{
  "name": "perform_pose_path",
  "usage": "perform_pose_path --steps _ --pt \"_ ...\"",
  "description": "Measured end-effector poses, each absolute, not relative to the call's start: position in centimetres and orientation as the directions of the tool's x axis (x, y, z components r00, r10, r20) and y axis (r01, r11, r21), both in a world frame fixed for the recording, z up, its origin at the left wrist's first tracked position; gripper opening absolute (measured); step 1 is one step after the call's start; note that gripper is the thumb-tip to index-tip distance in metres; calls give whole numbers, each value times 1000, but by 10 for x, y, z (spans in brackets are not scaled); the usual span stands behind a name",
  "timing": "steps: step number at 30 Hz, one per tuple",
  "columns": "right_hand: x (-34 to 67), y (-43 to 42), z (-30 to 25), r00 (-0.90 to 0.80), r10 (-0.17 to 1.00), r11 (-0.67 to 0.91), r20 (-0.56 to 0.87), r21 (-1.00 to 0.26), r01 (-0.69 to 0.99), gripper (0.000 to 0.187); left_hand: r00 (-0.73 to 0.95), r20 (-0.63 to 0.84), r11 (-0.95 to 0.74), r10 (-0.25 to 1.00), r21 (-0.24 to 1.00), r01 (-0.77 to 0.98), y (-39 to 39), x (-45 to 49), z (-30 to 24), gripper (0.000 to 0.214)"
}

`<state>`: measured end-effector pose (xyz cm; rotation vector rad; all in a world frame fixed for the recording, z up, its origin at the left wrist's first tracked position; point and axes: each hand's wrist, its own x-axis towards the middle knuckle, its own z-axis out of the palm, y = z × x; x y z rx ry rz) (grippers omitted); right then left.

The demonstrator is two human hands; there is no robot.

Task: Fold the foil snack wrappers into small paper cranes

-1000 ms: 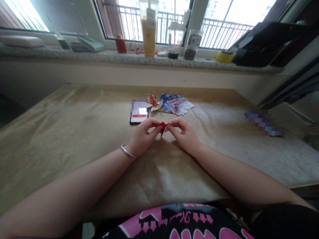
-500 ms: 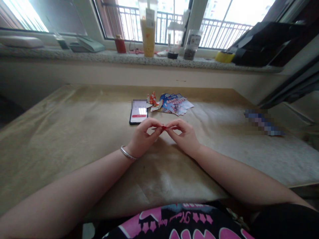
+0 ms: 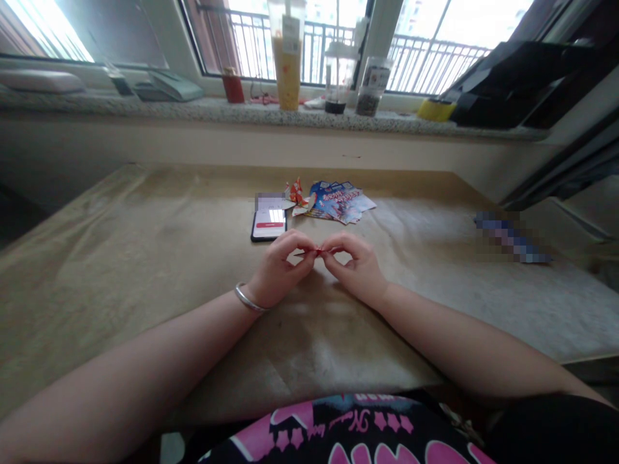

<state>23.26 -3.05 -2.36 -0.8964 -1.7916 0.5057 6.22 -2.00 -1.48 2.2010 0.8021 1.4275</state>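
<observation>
Both my hands meet above the table, thumb and fingertips pinched on a small piece of red folded paper [image 3: 318, 251]. Most of the paper is covered by my fingers, and a thin pointed end sticks out inside the loop of my left hand [image 3: 280, 267]. A silver bangle [image 3: 249, 298] circles that wrist. My right hand [image 3: 358, 264] grips the other side of the paper, its fingertips almost touching those of the left. Just beyond my left hand lies a phone [image 3: 269, 225] with its screen lit.
Behind my hands are orange-and-white folded paper pieces [image 3: 297, 194] and a fan of blue printed leaflets [image 3: 336, 201]. A blurred blue item [image 3: 512, 238] lies at the right on the table [image 3: 145, 258]. Bottles and jars, including a tall yellow-filled container [image 3: 288, 71], line the windowsill [image 3: 213, 111].
My fingertips have shifted slightly on the red paper, and less of it shows between them. The pointed end sits a little lower. Everything else stays in place.
</observation>
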Motion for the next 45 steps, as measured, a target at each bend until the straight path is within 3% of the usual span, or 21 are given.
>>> perform_pose_path --steps 5,13,26,32,35,45 --pt "231 -31 -24 -208 777 627 594 -704 334 6 321 681 -753 658 604 262 -20 64 -15 6" --pt "233 -30 -26 -222 772 635 596 -697 334 5 319 599 -669 734 717 193 -19 63 -20 4" --pt "228 -24 -29 -171 875 484 453 -840 247 8 318 407 -433 857 902 13 -12 65 -25 15" --pt "230 -23 -30 -172 868 496 465 -828 262 13 331 337 -327 881 941 -89 -6 65 -31 25" --pt "230 -21 -31 -172 900 434 401 -866 249 14 334 314 -290 889 950 -120 -4 65 -32 27" --pt "229 -20 -32 -139 933 356 331 -905 235 17 355 281 -278 891 959 -60 -6 62 -28 33"
